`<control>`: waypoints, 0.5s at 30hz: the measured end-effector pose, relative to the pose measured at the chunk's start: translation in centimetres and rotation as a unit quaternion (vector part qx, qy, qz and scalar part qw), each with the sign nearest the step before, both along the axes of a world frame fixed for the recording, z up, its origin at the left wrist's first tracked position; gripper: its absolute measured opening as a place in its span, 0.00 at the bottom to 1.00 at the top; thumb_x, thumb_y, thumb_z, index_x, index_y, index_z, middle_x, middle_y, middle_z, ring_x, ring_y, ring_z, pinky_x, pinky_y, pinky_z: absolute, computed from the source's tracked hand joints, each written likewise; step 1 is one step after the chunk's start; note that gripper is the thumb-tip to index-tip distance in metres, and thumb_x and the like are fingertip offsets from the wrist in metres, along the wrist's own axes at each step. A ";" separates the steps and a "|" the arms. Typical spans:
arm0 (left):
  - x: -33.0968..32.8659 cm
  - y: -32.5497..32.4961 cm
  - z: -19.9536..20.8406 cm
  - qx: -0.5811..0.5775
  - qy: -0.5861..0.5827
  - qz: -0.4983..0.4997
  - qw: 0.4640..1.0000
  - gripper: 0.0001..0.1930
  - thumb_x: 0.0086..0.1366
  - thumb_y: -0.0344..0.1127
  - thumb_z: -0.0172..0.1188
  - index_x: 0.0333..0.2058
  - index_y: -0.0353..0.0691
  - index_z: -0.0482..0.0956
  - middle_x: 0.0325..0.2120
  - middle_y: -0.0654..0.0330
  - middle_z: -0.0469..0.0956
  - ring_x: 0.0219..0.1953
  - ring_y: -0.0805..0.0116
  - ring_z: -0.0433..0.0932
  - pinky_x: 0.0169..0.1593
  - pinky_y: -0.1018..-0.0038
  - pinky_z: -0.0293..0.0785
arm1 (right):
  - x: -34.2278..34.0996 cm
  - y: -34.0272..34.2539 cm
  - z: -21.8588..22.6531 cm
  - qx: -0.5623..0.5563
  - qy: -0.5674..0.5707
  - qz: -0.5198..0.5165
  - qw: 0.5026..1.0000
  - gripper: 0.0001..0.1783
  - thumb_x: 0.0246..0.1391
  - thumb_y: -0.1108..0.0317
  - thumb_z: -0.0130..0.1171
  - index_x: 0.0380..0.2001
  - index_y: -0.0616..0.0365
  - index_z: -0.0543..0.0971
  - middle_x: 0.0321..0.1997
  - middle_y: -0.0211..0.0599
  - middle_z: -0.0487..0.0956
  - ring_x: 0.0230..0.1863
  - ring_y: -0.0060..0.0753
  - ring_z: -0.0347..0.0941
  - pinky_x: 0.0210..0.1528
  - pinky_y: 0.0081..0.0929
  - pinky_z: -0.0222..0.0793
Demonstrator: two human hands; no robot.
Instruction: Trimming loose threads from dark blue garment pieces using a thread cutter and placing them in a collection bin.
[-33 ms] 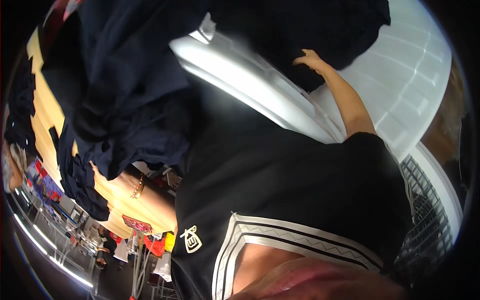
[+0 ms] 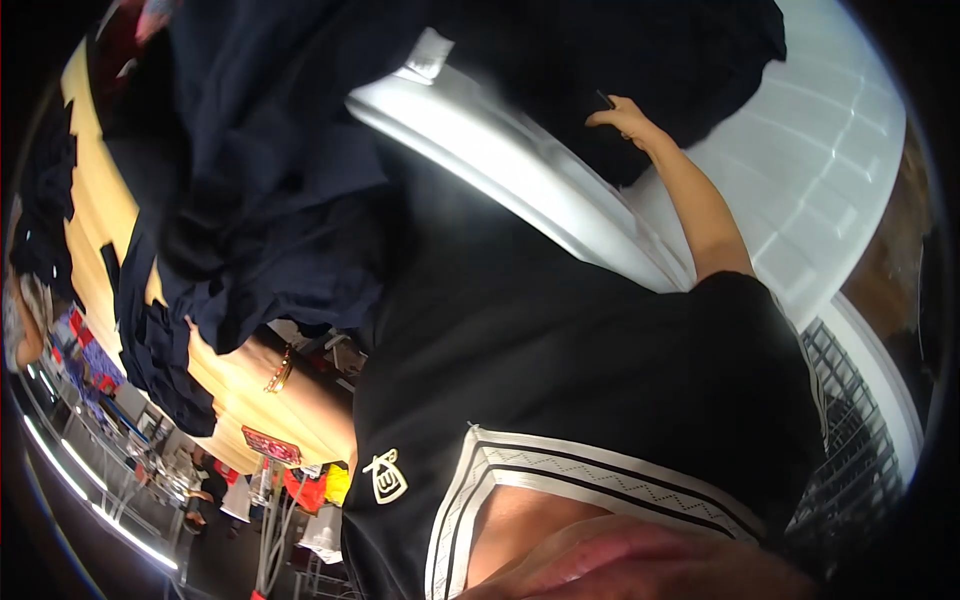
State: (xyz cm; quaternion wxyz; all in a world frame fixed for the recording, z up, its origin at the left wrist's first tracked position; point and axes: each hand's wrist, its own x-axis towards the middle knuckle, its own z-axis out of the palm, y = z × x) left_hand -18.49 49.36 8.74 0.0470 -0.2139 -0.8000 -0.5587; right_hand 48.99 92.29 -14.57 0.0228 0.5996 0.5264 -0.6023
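Note:
Dark navy cloth [image 2: 280,170] lies heaped across the far left and middle, with a small white label [image 2: 430,55] at one edge. My right hand [image 2: 630,122] is at the cloth's far right part, fingers bent together round a thin dark stick-like thing [image 2: 604,98] whose kind I cannot make out. More of the dark cloth lies under that hand. On the left, my left hand [image 2: 215,358] wears a bracelet [image 2: 280,372] at its wrist and reaches to the heap's lower edge. Folds hide most of its fingers, so its grip does not show.
A glossy white surface [image 2: 820,150] curves along the right, and a bright white edge [image 2: 500,160] runs before me. A wooden table [image 2: 90,215] with dark cut cloth pieces [image 2: 165,365] is at left. Another person's arm [image 2: 28,325] shows at the far left.
The white label has turned and shows more of its face. A thin dark thing now stands out at my right fingertips. My left hand has hardly moved.

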 end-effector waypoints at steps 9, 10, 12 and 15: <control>10.2 6.2 -9.0 0.267 -0.324 -0.001 0.908 0.17 0.71 0.35 0.60 0.55 0.35 0.77 0.54 0.47 0.78 0.52 0.52 0.81 0.58 0.56 0.80 | -11.2 7.3 20.6 0.105 0.359 -0.106 0.921 0.11 0.46 0.74 0.70 0.35 0.67 0.85 0.35 0.37 0.86 0.33 0.30 0.84 0.42 0.24 0.79; 10.6 7.1 -10.1 0.303 -0.351 -0.004 0.886 0.17 0.71 0.35 0.60 0.55 0.35 0.77 0.54 0.47 0.78 0.52 0.52 0.81 0.58 0.56 0.80 | -11.7 8.1 23.2 0.150 0.386 -0.104 0.905 0.11 0.46 0.74 0.69 0.35 0.67 0.85 0.34 0.37 0.86 0.34 0.32 0.84 0.43 0.25 0.80; 10.4 6.3 -11.0 0.322 -0.360 0.033 0.875 0.17 0.70 0.33 0.61 0.55 0.35 0.77 0.54 0.47 0.78 0.52 0.50 0.81 0.57 0.53 0.81 | -13.0 8.1 28.8 0.203 0.458 -0.100 0.860 0.22 0.47 0.75 0.68 0.48 0.67 0.80 0.41 0.40 0.85 0.40 0.35 0.85 0.45 0.28 0.82; 13.5 9.0 -7.5 0.226 -0.268 0.032 0.936 0.20 0.70 0.36 0.63 0.57 0.33 0.76 0.53 0.52 0.80 0.53 0.61 0.79 0.62 0.69 0.73 | -15.3 7.2 35.2 0.139 0.612 -0.050 0.777 0.28 0.50 0.75 0.64 0.57 0.68 0.75 0.51 0.46 0.83 0.51 0.44 0.83 0.57 0.39 0.80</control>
